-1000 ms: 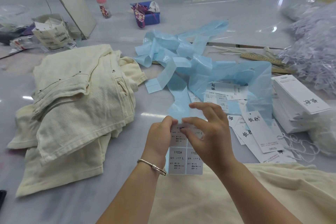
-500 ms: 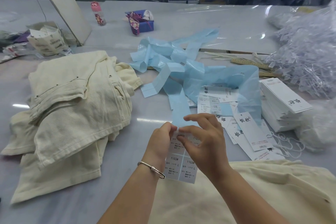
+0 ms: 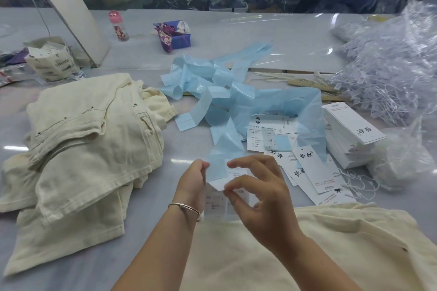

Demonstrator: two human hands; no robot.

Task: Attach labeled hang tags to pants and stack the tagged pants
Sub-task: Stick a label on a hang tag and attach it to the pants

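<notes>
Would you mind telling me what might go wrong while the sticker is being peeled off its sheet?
The right hand pinches a sticker that is already bending; it may crease or stick to itself. The left hand holds the blue backing strip, whose loose length lies over the hang tags and could drag them.

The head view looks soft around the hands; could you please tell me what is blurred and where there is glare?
Head view: the sticker sheet pinched by the left hand and right hand is motion-blurred, its print unreadable; the hang tag stack is sharp; glare streaks lie on the table; wide-angle bending shows at the edges.
</notes>
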